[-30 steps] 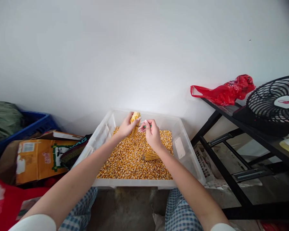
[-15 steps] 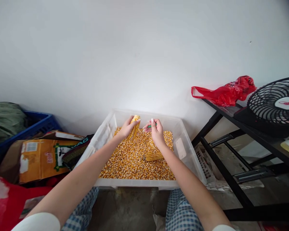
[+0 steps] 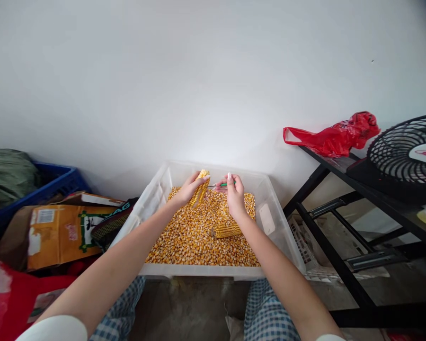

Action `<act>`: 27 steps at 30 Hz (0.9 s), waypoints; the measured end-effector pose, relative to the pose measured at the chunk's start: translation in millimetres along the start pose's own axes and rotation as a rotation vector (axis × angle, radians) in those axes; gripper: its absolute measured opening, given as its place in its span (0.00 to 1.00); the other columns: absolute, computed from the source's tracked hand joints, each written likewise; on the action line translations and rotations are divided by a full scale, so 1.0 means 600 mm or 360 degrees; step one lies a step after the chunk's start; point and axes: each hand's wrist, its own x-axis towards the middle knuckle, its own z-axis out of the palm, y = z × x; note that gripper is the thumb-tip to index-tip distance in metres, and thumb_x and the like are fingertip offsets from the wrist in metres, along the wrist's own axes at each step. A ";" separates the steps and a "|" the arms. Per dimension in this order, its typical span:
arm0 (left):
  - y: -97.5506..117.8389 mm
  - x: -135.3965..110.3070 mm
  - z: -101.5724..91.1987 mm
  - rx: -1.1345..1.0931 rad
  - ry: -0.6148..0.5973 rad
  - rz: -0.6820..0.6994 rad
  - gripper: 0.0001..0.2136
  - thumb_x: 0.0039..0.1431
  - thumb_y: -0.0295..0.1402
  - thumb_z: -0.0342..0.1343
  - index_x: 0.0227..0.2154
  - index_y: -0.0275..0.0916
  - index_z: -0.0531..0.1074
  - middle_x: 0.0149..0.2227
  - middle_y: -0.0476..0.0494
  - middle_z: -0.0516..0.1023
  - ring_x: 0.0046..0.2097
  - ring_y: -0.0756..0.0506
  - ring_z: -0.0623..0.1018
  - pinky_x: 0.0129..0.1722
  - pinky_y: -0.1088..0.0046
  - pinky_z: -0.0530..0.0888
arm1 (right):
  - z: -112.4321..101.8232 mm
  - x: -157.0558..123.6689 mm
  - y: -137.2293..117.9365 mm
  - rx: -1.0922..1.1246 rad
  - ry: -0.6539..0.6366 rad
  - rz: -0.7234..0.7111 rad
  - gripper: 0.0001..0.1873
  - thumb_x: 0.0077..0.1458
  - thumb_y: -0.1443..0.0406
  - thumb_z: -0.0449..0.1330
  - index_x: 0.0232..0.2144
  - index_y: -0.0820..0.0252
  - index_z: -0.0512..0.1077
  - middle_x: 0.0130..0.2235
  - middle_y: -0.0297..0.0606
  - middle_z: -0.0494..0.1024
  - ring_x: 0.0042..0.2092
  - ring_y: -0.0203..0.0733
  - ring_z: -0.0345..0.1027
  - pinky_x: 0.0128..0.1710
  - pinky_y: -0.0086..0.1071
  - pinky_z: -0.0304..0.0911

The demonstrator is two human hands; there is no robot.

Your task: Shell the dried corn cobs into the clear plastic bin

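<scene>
My left hand (image 3: pixel 188 189) is wrapped round an upright, slightly tilted corn cob (image 3: pixel 202 188) above the far part of a clear plastic bin (image 3: pixel 206 271). Some rows on that cob look stripped, but detail is small. To its right, my right hand (image 3: pixel 236 193) grips a screwdriver-like tool (image 3: pixel 224 184) with a green handle. Its thin metal shaft points left at the cob; whether the tip touches it I cannot tell. Loose corn kernels (image 3: pixel 195 237) cover the bin's bottom. A second corn cob (image 3: pixel 227 231) lies on them, below my right wrist.
On the right stands a black table (image 3: pixel 326 163) bearing a red plastic bag (image 3: pixel 337 137) and a black fan (image 3: pixel 408 151). Left of the bin are a cardboard box (image 3: pixel 58 237) and a blue crate (image 3: pixel 62 182). A white wall (image 3: pixel 213 85) rises behind.
My right hand has shifted slightly right, away from the cob, and more of the tool's shaft shows. The held cob has moved a little to the right.
</scene>
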 end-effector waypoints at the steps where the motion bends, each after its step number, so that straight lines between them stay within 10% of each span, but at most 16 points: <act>1: 0.000 0.000 0.000 0.0000 0.0001 0.0000 0.16 0.51 0.46 0.53 0.37 0.40 0.64 0.29 0.48 0.67 0.28 0.47 0.73 0.23 0.72 0.71 | 0.001 -0.001 -0.002 0.0005 -0.0025 0.0011 0.14 0.56 0.52 0.49 0.33 0.57 0.60 0.24 0.30 0.73 0.24 0.34 0.69 0.25 0.29 0.68; 27: -0.008 0.004 -0.003 -0.0019 0.0015 0.0031 0.16 0.51 0.45 0.54 0.37 0.39 0.64 0.29 0.49 0.67 0.27 0.48 0.72 0.23 0.73 0.72 | -0.002 -0.028 0.003 -0.0571 -0.0244 -0.0624 0.08 0.61 0.61 0.46 0.36 0.56 0.62 0.33 0.35 0.75 0.33 0.35 0.72 0.36 0.31 0.69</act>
